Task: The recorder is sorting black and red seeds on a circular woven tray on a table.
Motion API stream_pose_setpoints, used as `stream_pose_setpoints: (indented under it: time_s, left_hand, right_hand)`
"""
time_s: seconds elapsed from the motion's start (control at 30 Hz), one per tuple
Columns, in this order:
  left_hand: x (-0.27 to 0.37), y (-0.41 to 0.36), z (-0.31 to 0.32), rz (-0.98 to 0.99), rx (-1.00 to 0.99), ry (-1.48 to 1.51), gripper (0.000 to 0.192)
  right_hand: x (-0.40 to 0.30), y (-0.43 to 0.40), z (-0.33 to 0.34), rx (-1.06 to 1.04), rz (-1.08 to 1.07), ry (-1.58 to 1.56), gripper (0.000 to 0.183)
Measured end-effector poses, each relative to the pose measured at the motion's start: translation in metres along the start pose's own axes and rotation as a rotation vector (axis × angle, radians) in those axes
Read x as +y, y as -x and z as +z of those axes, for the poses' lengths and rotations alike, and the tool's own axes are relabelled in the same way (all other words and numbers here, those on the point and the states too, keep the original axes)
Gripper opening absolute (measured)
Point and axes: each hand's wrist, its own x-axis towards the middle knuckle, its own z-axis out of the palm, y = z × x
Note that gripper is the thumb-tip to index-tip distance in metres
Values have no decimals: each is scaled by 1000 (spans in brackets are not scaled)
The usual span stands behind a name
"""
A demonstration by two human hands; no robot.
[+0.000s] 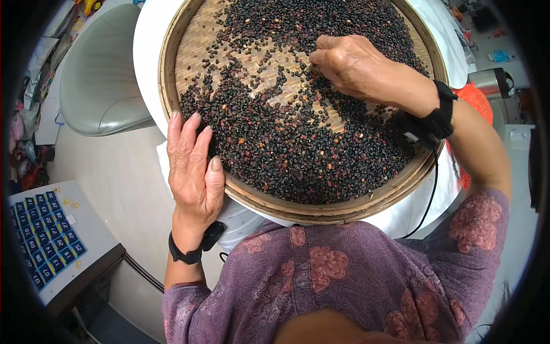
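Observation:
A round woven bamboo tray (227,185) lies before me, spread with dark beans (275,142), mostly black with some reddish and a few orange or pale ones. My left hand (191,172) rests against the tray's near-left rim, its fingers straight and slightly apart. Over the right half of the tray, my right hand (350,64) is bent down at the beans with its fingers curled. The fingertips are hidden, so whether a bean sits between them does not show. Patches of bare weave show left of that hand.
The tray stands on a white round table (150,64). A grey padded chair (105,77) is at the left. Lower left is a surface with a blue numbered chart (47,236). A red plastic bag (475,101) and a metal kettle (492,81) are at the right. A black cable (435,185) hangs from my right wrist strap.

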Motion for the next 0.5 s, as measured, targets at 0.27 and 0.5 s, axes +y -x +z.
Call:
stream_pose_setpoints:
  time_s: [0.27,0.5]
  left_hand:
    - [0,0,0,9,25,16,32]
    - [2,-2,-2,26,49,28,29]
  right_hand:
    - [7,-15,18,-80,-123,129,10]
    - [8,-14,17,-34,-214,192,11]
